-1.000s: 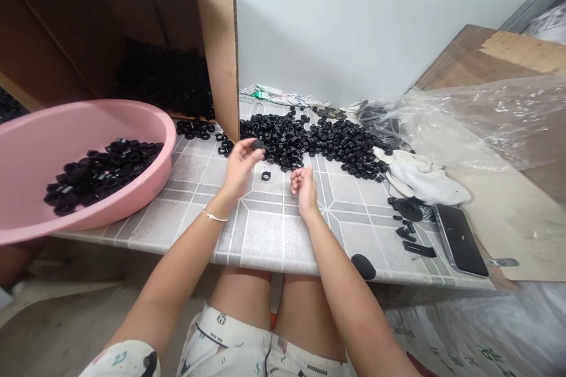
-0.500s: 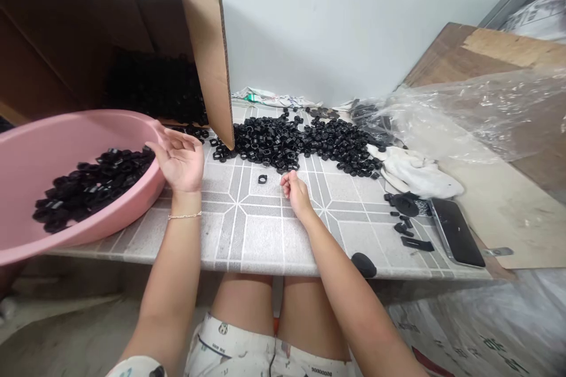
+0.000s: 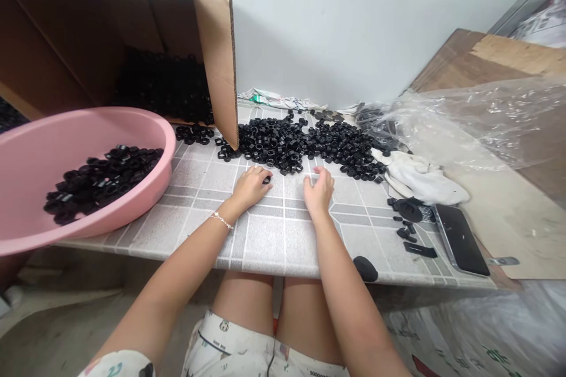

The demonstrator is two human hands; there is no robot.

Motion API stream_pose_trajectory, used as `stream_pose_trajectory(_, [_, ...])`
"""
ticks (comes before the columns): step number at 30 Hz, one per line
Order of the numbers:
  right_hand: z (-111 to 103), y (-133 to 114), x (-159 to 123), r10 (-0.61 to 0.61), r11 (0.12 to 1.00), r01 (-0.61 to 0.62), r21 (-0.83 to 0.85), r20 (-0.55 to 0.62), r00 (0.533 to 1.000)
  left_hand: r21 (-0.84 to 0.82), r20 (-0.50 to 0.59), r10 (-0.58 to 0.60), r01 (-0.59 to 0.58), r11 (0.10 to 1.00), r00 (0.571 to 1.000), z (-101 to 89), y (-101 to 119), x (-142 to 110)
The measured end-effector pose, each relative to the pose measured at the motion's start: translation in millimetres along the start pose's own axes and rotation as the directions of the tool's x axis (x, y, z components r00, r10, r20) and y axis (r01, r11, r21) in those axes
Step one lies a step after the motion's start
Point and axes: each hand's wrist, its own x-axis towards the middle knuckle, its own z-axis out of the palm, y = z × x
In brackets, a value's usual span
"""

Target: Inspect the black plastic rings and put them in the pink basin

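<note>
Left hand down at a lone black ring, right hand open nearby

Fingers of the left hand curl at the ring on the table, thumb alongside it; whether they grip it or only touch it, I cannot tell. Half a second ago this hand was open at the rim of the pink basin, and the ring lay uncovered. The right hand was loosely curled; now it is a little farther right, thumb spread from the fingers, with nothing visible in its grasp.

Just beyond both hands, a heap of black rings spreads across the table. More black rings lie inside the basin, to the left, and a dark mass of small parts fills the lower part of the cardboard box behind it. The box's flap juts down at the heap's left end, hiding some of it, while the basin's rim overlaps the box opening.

To the right of the heap are a crumpled white cloth, a few loose black pieces, a phone and clear plastic sheeting. A rounded black object sits at the table's front edge.
</note>
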Motion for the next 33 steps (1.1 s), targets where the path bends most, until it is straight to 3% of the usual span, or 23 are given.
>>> stream_pose_trajectory(6, [-28, 29, 18, 0.249, 0.907, -0.273, -0.321, -0.114, 0.962, -0.024, 0.015, 0.051, -0.051, 0.998, 0.999, -3.8, 2, -2])
stream_pose_trajectory(12, [-35, 49, 29, 0.412, 0.818, -0.391, -0.422, -0.046, 0.91, -0.046, 0.047, 0.098, -0.095, 0.994, 0.994, -5.4, 13, -5])
stream_pose_trajectory(16, [-34, 57, 37, 0.406, 0.804, -0.411, -0.43, -0.108, 0.907, -0.043, 0.064, 0.076, -0.073, 0.996, 0.995, -7.1, 15, -7])
stream_pose_trajectory(20, [-31, 62, 41, 0.326, 0.841, -0.364, -0.4, -0.162, 0.931, -0.033, 0.082, 0.054, -0.052, 0.998, 0.995, -8.3, 16, -7])
stream_pose_trajectory(26, [-29, 58, 38, 0.255, 0.85, -0.328, -0.411, -0.223, 0.941, -0.012, 0.096, 0.053, -0.052, 0.999, 0.994, -8.3, 17, -8])
stream_pose_trajectory(30, [-30, 52, 37, 0.232, 0.878, -0.3, -0.373, -0.217, 0.948, -0.083, 0.015, 0.064, -0.063, 0.995, 0.998, -3.4, 12, -7])
stream_pose_trajectory(33, [-28, 50, 39, 0.181, 0.96, -0.216, -0.178, -0.195, 0.964, -0.205, -0.078, 0.076, -0.09, 0.975, 0.994, 0.2, 9, -6])
